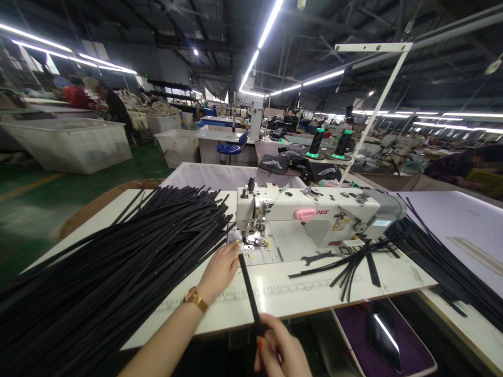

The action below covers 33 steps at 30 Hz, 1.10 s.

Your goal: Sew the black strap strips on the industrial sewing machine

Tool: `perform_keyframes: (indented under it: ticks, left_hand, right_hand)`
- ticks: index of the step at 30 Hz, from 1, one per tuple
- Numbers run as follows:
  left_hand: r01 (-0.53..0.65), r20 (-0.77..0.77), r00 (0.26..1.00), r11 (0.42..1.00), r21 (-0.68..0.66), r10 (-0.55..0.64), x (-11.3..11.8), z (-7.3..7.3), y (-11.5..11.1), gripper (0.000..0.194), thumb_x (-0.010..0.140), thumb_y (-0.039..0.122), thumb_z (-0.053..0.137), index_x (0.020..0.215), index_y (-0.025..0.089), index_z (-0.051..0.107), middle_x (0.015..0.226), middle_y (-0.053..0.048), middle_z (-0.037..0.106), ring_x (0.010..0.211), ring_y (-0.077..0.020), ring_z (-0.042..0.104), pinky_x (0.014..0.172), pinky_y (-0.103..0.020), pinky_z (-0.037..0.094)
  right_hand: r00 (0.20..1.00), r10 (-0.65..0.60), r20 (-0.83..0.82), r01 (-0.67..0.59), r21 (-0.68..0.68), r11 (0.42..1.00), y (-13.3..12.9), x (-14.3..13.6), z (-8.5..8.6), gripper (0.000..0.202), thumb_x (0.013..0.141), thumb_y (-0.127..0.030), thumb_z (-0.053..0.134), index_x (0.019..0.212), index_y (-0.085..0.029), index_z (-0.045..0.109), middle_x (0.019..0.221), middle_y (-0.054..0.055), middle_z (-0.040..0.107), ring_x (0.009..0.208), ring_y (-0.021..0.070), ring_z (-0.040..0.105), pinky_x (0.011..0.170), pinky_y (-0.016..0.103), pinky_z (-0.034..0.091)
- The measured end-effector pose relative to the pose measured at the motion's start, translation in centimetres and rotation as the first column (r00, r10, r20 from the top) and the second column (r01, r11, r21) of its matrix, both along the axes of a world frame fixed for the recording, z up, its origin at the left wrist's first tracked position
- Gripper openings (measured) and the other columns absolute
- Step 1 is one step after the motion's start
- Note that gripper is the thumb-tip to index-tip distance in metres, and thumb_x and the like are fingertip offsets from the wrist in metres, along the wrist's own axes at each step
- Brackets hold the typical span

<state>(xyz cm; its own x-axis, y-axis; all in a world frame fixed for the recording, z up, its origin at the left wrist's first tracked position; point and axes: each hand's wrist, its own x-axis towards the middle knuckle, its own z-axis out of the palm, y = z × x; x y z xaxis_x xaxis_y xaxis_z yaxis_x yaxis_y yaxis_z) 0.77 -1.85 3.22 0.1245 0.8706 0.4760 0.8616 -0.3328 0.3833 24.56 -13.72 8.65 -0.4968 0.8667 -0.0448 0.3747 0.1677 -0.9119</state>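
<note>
A narrow black strap (248,285) runs from the front edge of the sewing table up toward the sewing machine (291,209). My right hand (281,348) is closed around its lower part, just off the table edge. My left hand (220,267), with a gold watch (195,298) on the wrist, rests on the table left of the strap's upper end. Its fingers are drawn together beside the presser foot (255,240), the thumb close to the strap end. Whatever lies under those fingertips is hidden.
A big heap of black straps (118,246) covers the table's left side. More black straps (349,267) and a wrench (317,257) lie right of the machine. A dark phone-like slab (385,337) sits on a purple surface below. Two thread cones (315,143) stand behind; people work farther off.
</note>
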Motion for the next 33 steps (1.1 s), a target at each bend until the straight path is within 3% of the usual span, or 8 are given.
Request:
perform_keyframes:
  ticks: [4,8,10,13,19,33]
  left_hand:
    - [-0.032,0.092,0.995,0.999,0.022,0.03,-0.3,0.0,0.0,0.037,0.091,0.014,0.042,0.124,0.018,0.06,0.124,-0.009,0.064,0.117,-0.0238,0.058,0.105,-0.044,0.047]
    - [-0.013,0.095,0.995,1.0,0.028,0.011,-0.3,0.0,0.2,0.036,0.092,0.015,0.041,0.121,0.019,0.062,0.121,-0.008,0.066,0.113,-0.0234,0.06,0.102,-0.044,0.049]
    - [0.002,0.061,0.998,1.0,0.021,-0.003,-0.2,-0.1,0.2,0.036,0.092,0.015,0.041,0.122,0.019,0.062,0.123,-0.008,0.065,0.115,-0.0237,0.059,0.103,-0.045,0.048]
    - [0.031,-0.029,0.999,1.0,-0.004,-0.031,0.1,-0.3,0.1,0.035,0.092,0.016,0.043,0.122,0.018,0.061,0.129,-0.01,0.062,0.121,-0.0258,0.056,0.106,-0.049,0.044]
    - [0.052,-0.13,0.99,0.998,-0.021,-0.054,0.3,-0.4,0.1,0.036,0.094,0.018,0.044,0.126,0.018,0.059,0.133,-0.011,0.06,0.126,-0.0275,0.052,0.108,-0.053,0.039]
    - [0.03,-0.181,0.982,0.997,-0.076,-0.044,0.6,0.9,0.0,0.035,0.094,0.018,0.043,0.124,0.016,0.06,0.138,-0.009,0.056,0.131,-0.0264,0.047,0.11,-0.051,0.036]
  right_hand:
    - [0.95,-0.163,-0.266,0.107,-0.213,0.971,4.5,-3.2,0.0,0.052,0.092,-0.036,0.045,0.138,-0.011,0.039,0.06,0.0,0.066,0.061,0.0165,0.059,0.069,0.031,0.047]
    - [0.931,-0.253,-0.262,0.141,-0.382,0.913,7.2,-5.3,-0.2,0.055,0.086,-0.032,0.048,0.136,-0.011,0.039,0.058,-0.002,0.064,0.038,0.008,0.035,0.041,0.021,0.029]
    - [0.926,-0.281,-0.25,0.142,-0.46,0.877,7.8,-5.7,-0.3,0.055,0.085,-0.03,0.048,0.135,-0.012,0.039,0.058,-0.003,0.064,0.034,0.0054,0.026,0.035,0.018,0.019]
    - [0.917,-0.315,-0.246,0.142,-0.535,0.833,7.8,-5.9,-0.1,0.056,0.083,-0.033,0.049,0.135,-0.013,0.038,0.058,-0.004,0.063,0.033,0.004,0.023,0.032,0.016,0.015]
    - [0.893,-0.355,-0.279,0.137,-0.582,0.802,7.6,-5.9,0.1,0.06,0.082,-0.044,0.057,0.131,-0.015,0.041,0.06,-0.003,0.064,0.034,0.0027,0.024,0.033,0.015,0.016]
    - [0.931,-0.3,-0.208,0.157,-0.515,0.843,8.5,-5.9,-0.8,0.056,0.079,-0.048,0.057,0.125,-0.017,0.047,0.057,-0.004,0.062,0.032,0.0039,0.027,0.032,0.016,0.017]
